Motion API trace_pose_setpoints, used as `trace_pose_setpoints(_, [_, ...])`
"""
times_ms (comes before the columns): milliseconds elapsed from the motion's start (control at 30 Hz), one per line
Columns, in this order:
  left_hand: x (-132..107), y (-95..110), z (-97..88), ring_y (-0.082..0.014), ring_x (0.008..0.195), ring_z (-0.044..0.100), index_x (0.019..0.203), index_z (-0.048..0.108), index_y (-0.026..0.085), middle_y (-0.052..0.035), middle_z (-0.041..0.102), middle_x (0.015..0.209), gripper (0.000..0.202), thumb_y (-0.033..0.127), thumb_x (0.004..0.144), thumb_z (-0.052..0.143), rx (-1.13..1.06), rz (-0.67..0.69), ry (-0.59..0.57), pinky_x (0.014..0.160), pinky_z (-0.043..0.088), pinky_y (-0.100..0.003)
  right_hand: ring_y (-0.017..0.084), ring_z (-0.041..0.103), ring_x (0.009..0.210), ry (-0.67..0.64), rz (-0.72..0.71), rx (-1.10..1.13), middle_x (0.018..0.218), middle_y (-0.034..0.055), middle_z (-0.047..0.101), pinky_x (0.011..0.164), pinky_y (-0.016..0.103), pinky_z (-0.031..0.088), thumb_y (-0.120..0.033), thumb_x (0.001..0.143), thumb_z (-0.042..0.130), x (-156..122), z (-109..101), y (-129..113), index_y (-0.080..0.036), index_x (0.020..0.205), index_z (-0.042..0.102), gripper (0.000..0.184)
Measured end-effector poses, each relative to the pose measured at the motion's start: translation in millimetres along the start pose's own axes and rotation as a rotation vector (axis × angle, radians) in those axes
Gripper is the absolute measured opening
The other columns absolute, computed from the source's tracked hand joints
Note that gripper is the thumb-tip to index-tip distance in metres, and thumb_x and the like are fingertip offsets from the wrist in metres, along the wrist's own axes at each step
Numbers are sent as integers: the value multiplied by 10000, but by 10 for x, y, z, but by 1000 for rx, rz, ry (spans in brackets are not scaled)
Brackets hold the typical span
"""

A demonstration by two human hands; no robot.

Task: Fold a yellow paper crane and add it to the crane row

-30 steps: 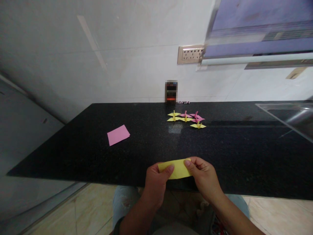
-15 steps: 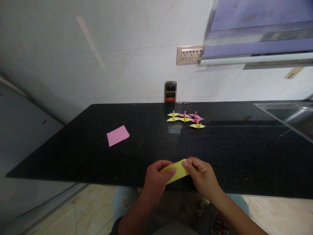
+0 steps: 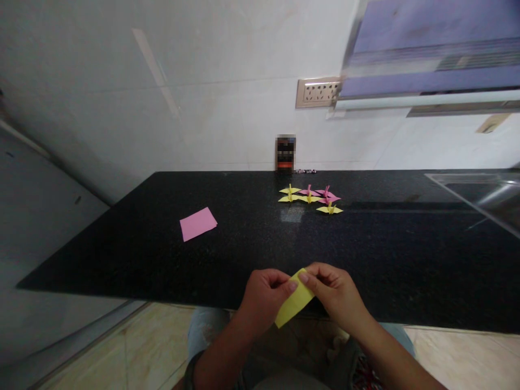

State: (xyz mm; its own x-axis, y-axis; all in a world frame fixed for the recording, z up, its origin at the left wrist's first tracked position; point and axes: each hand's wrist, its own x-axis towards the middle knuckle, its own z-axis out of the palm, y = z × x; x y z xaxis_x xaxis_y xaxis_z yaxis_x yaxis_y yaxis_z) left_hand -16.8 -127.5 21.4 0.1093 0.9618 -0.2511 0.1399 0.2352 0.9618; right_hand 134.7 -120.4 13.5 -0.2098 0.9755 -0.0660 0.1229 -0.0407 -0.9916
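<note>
A folded piece of yellow paper [image 3: 296, 304] is held between my two hands at the front edge of the black countertop [image 3: 244, 249]. My left hand [image 3: 266, 298] pinches its upper left side, thumb on top. Close beside it, my right hand [image 3: 331, 290] grips the upper right corner between thumb and fingers. The paper's lower end slants down towards me, past the counter edge. Fingers behind the paper are hidden. Farther back stand several small folded paper cranes, among them a yellow crane [image 3: 330, 209] and a pink crane [image 3: 309, 191].
Pink paper sheets [image 3: 199, 223] lie on the counter to the left. A small dark box-like object [image 3: 285, 154], blurred out, stands against the wall near a beaded strand [image 3: 306, 171]. At the right is a metal sink [image 3: 483, 197]. A socket panel [image 3: 319, 92] is on the wall.
The yellow paper has turned so its lower end points more steeply towards me. My left hand has slid up along it, bringing both thumbs closer together.
</note>
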Motion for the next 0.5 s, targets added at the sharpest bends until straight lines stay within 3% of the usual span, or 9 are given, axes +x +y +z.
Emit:
trace_pose_setpoints(133, [3,-9,5,-92,469,436,627,641,91,-17,555,526,235,324,647,612,-6,0,30,441,321,-201,101,443,541,19,37,74,584,-4,521,503,219,359,-355,719,587,6,-6,5,-140,658,565,225])
trace_pose_setpoints(500, [17,1,25,-98,468,460,585,625,109,-7,554,512,209,316,608,642,10,-7,85,443,340,-201,97,421,521,-13,-4,-25,554,-10,496,484,212,342,-353,776,510,30,16,-15,-139,649,585,260])
